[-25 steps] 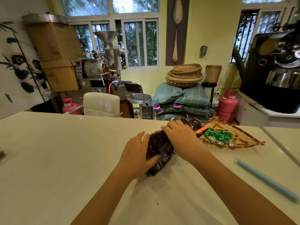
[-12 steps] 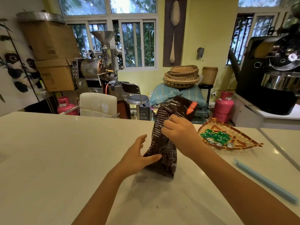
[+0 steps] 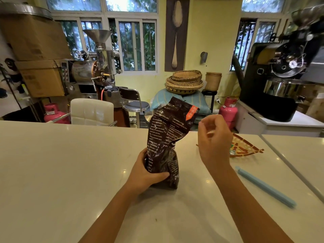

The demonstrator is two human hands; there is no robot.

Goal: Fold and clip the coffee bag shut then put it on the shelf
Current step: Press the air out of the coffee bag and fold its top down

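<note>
A dark brown coffee bag (image 3: 166,137) with white print and an orange tab at its top stands upright on the white counter (image 3: 61,172). My left hand (image 3: 145,174) grips the bag's lower part from the left. My right hand (image 3: 213,139) hovers to the right of the bag's upper half, blurred, fingers loosely curled, holding nothing and apart from the bag. A long light blue clip stick (image 3: 264,186) lies on the counter to the right of my right forearm. The bag's top is crumpled and stands unfolded.
A woven tray (image 3: 245,148) with small wrapped sweets sits on the counter behind my right hand. Beyond the counter are a white chair (image 3: 92,111), a stool, coffee roasters, pink gas cylinders, stacked baskets and cardboard boxes. No shelf is visible.
The bag went from lying on the counter to standing upright. My right hand let go of its top and moved right; my left hand closed on its base.
</note>
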